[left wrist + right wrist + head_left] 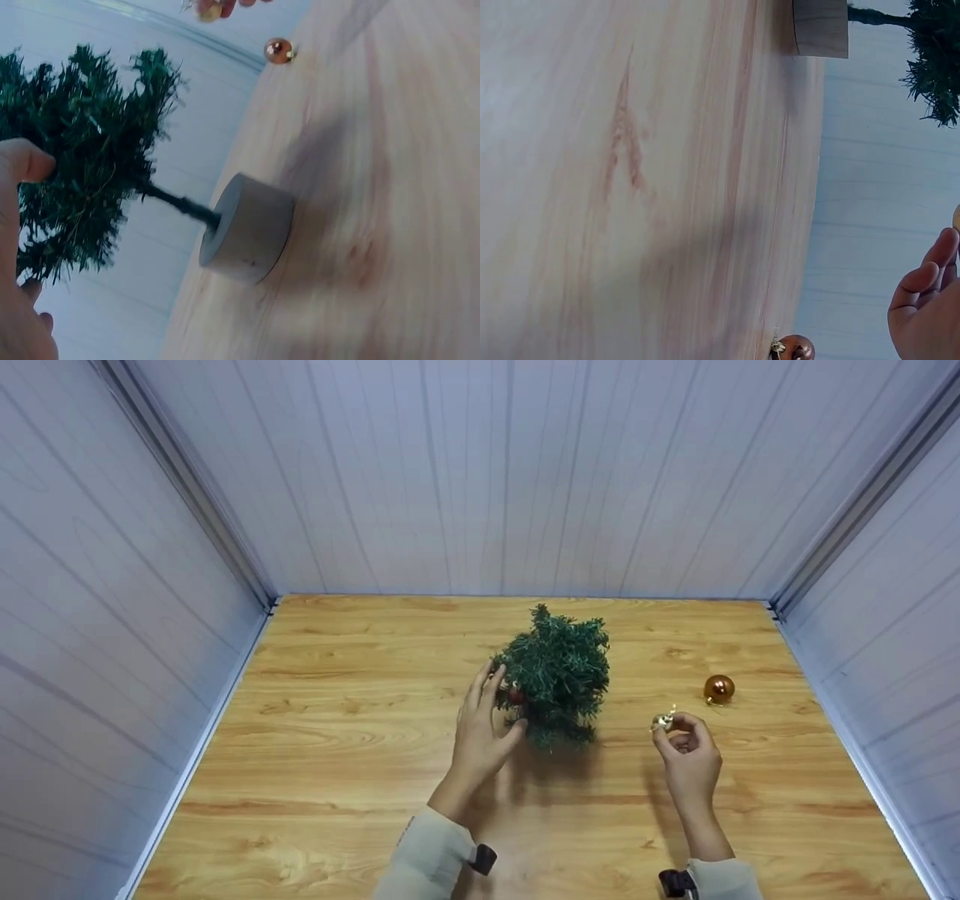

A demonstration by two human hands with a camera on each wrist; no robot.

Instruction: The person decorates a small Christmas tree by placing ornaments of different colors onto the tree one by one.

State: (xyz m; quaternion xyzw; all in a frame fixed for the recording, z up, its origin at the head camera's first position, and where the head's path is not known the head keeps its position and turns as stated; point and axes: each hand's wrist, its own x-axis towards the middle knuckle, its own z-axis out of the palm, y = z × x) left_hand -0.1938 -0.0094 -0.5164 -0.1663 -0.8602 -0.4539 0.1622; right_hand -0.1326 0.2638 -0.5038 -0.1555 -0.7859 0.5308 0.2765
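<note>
A small artificial Christmas tree (559, 671) stands upright on the table, its round base (251, 225) showing in the left wrist view. My left hand (480, 735) is at the tree's left side, fingers spread and fairly straight against the branches. Close by those fingers a red bauble (516, 695) hangs among the greenery. To the right of the tree, my right hand (691, 757) pinches a small gold bauble (661, 721) between thumb and fingers, above the table. In the right wrist view only a sliver of that bauble shows at the edge.
A copper-coloured bauble (719, 688) lies on the wooden table (337, 750), beyond and right of my right hand. Pale panelled walls (465, 480) enclose the table at the back and both sides.
</note>
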